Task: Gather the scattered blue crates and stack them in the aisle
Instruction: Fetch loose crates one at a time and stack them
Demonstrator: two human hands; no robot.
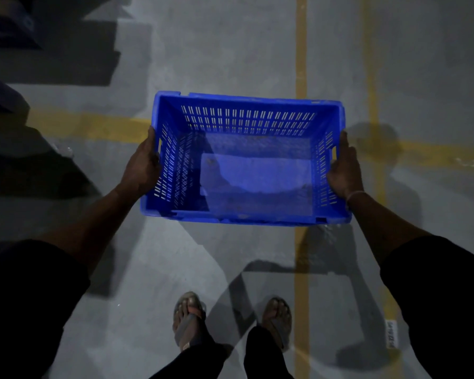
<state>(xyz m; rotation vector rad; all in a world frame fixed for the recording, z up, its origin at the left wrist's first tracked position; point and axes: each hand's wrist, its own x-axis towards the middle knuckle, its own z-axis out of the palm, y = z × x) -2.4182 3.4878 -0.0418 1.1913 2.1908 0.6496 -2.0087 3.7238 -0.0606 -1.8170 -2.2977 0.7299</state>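
both hands point(143, 165) grip blue crate point(244, 160) (far-left shapes too dark).

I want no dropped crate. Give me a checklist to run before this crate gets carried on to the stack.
1. Left hand on the blue crate end wall: ok.
2. Right hand on the opposite end wall: ok.
3. Crate empty: ok.
4. Crate held level: ok, roughly.
5. Floor ahead free of obstacles: ok in the middle; dark shapes at left.
6. Stack location in view: cannot tell.
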